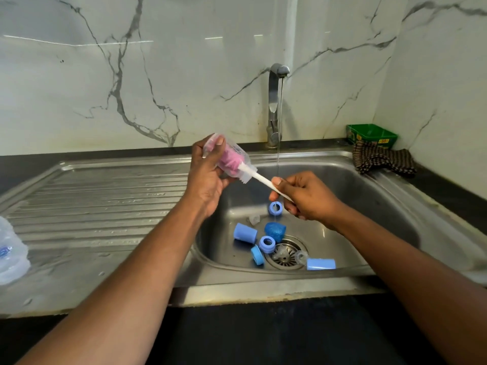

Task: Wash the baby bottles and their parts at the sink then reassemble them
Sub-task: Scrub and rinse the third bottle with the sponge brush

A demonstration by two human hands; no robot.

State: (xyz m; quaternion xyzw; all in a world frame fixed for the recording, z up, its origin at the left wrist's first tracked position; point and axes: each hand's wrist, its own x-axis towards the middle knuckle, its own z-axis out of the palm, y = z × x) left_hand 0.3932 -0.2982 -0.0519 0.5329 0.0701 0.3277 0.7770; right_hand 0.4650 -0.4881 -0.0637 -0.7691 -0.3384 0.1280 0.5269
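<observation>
A clear baby bottle (229, 159) is held tilted above the left edge of the sink basin (369, 196), its open mouth turned down and to the right; the left hand (208, 177) is wrapped round its body, with a fingertip laid over the closed end. A bottle brush (263, 179) has been pushed in through the mouth, so that its pink sponge head is seen through the plastic, filling much of the inside, while the white handle is pinched by the curled fingers and thumb of the right hand (303, 197). The two hands are kept apart, joined only by the brush. A thin stream is let fall from the tap (275, 101) between them onto a blue ring (275, 208) on the basin floor. Other parts are left lying in the basin: two blue caps (245, 233), two further blue rings (266, 243), a blue scrubber (275, 231), and clear teats (280, 252) on and beside the drain strainer (286, 256). A second clear bottle (11, 254) is seen at the left edge on the drainboard (105, 201). The step in hand is judged to be the scrubbing of the inside of one bottle, with most of the washing not yet done and no reassembly begun. Next, the brush would need to be twisted and drawn out along the bottle's axis, and the bottle brought under the stream to be rinsed
</observation>
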